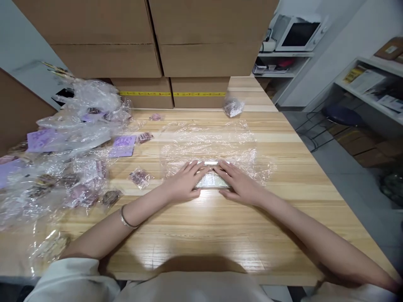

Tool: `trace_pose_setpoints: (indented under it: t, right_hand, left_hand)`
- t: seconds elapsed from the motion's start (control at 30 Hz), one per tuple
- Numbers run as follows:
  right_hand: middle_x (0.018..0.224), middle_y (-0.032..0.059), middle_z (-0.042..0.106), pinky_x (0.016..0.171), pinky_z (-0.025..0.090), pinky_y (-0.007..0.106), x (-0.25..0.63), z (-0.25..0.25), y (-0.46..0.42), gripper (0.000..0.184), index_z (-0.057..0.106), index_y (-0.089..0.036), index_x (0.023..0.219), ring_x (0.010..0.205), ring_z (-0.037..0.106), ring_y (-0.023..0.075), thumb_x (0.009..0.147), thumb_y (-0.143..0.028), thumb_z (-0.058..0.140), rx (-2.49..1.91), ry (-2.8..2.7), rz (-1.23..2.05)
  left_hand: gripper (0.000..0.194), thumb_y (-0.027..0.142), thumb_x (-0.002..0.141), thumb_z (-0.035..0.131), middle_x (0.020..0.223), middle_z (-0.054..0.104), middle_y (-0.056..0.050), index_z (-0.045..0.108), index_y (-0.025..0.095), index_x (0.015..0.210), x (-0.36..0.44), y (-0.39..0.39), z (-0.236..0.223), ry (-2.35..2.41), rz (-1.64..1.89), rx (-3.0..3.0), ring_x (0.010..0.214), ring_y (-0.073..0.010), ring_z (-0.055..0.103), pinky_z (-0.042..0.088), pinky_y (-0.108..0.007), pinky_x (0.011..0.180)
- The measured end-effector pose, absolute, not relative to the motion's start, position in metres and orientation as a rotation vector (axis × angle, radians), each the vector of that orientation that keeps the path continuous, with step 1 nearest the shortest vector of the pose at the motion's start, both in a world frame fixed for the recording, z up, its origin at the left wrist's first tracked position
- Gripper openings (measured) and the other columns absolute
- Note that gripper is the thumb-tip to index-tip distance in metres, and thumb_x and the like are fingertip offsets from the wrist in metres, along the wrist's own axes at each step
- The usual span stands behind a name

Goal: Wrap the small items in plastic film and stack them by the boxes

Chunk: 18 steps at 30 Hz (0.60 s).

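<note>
A small flat rectangular item (213,181), glossy and pale green with a shiny far edge, lies on the near part of a clear bubble wrap sheet (208,140). My left hand (185,181) grips its left end, fingers stretched over the top and thumb at the near edge. On the right end, my right hand (237,181) does the same. The fingertips of both hands almost meet over the middle. What the item is cannot be made out, as the hands hide both ends.
Clear plastic bags and small packets (78,176) heap up on the left, with purple cards (122,146) among them. A small packet (140,178) lies left of the wrap. Cardboard boxes (201,37) stand behind. A crumpled clear bundle (233,107) sits at the back right.
</note>
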State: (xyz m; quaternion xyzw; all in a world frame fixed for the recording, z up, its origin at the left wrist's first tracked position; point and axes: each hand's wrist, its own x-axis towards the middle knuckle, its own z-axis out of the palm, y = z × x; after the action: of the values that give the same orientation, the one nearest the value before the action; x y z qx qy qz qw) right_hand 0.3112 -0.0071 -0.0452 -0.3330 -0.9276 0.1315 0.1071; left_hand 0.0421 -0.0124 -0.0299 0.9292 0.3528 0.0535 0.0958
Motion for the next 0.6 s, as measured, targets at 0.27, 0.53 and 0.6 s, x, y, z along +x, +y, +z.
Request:
trace_pose_setpoints:
  t: [0.27,0.53,0.6]
  right_hand:
    - [0.159,-0.0015,0.03,0.12,0.033,0.047,0.34,-0.041,0.005,0.073,0.027,-0.032,0.157,0.145,0.033,0.0228,0.089,-0.008,0.042,-1.111,-2.614,0.629]
    - [0.148,-0.0043,0.05,0.117,0.036,0.046,0.376,-0.002,0.018,0.045,0.053,-0.034,0.143,0.135,0.05,0.0249,0.101,-0.042,0.039,-1.245,-2.545,1.054]
    - [0.145,-0.0037,0.054,0.117,0.036,0.045,0.38,0.006,0.023,0.044,0.061,-0.033,0.136,0.134,0.052,0.0248,0.1,-0.049,0.04,-1.28,-2.479,1.176]
  left_hand:
    - [0.059,0.01,0.093,0.04,0.157,0.038,-0.01,0.037,0.018,0.152,0.001,0.006,-0.014,1.075,0.064,2.464,0.144,-0.0213,0.039,0.032,-0.037,0.118]
    - [0.041,0.04,0.099,0.042,0.141,0.059,0.0,0.065,0.027,0.131,-0.034,0.024,0.032,1.007,0.042,2.044,0.13,-0.0203,0.055,0.04,-0.031,0.11]
    - [0.042,0.048,0.097,0.048,0.132,0.066,-0.002,0.069,0.026,0.125,-0.042,0.029,0.035,1.079,0.063,1.932,0.12,-0.0212,0.061,0.044,-0.03,0.103]
